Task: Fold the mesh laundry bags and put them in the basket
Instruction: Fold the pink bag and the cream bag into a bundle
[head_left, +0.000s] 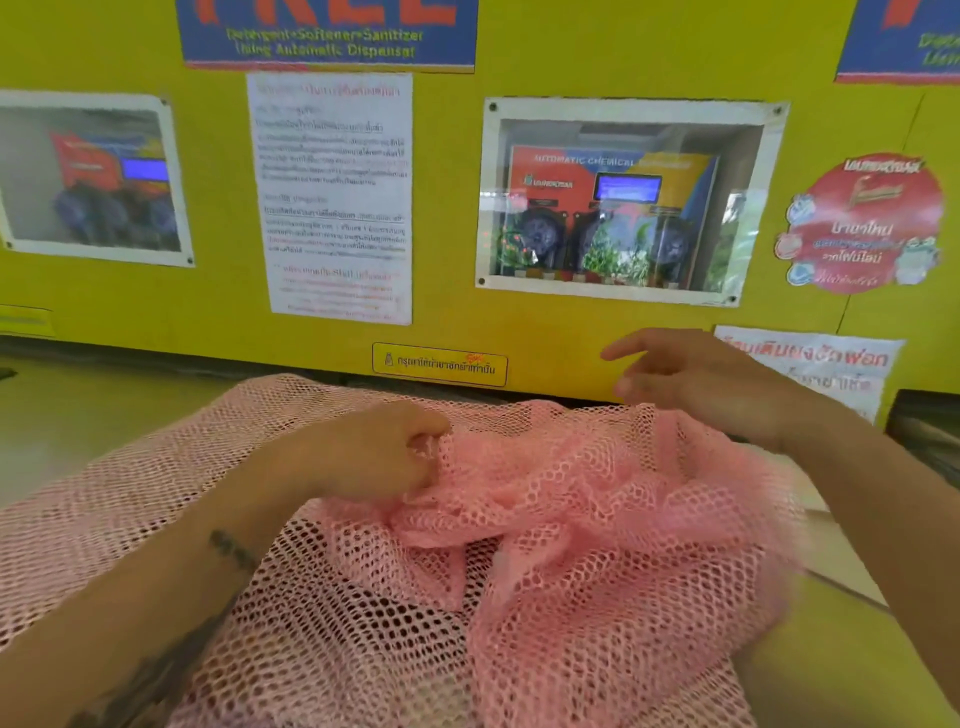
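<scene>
Head camera: a person gathers a pink mesh laundry bag (545, 545) on a yellow counter (78, 415), early in the fold.

The left hand (374, 457) is closed, pinching a bunch of netting near the counter's far edge; the right hand (696, 384) hovers just above the bag's far right side, fingers spread wide and holding nothing. The bag is soft, open honeycomb netting, flat toward the left edge, heaped in rumpled layers at centre and right. No basket is in view. Next, the heap likely needs smoothing flat before any crease. A yellow wall panel (519, 327) stands behind.
</scene>
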